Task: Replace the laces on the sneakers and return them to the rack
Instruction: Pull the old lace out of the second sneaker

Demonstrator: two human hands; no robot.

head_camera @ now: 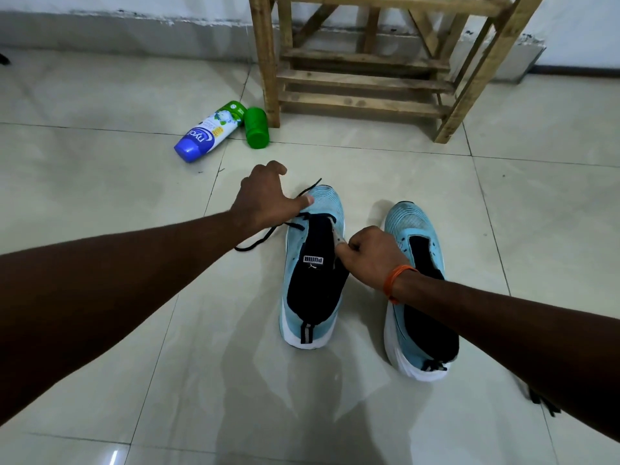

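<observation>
A: Sneakers, where are they?

B: Both stand on the floor, side by side and a little apart, with their toes pointing at the wooden rack. They are light blue with dark insides and white soles.

A: What is the floor like?

B: It has pale, glossy tiles with thin dark joints, and the arms show dimly in the shine. The rack stands against a white wall with a grey strip along its foot.

A: And the hands?

B: The left hand rests on the toe of the sneaker on the left, thumb stretched across the blue fabric and fingers curled down. A black lace runs under the palm. One end trails on the tiles and the other sticks out past the toe. I cannot tell whether the fingers grip it.

A: The right one?

B: The right hand wears an orange band at the wrist. Its curled fingers pinch the pale edge of that same sneaker's opening. The sneaker on the right lies partly under that forearm.

A: Anything else around?

B: A white and blue bottle lies on its side near the rack's leg, with a green cap just beside it. Something dark peeks out behind the right arm, too hidden to name.
</observation>
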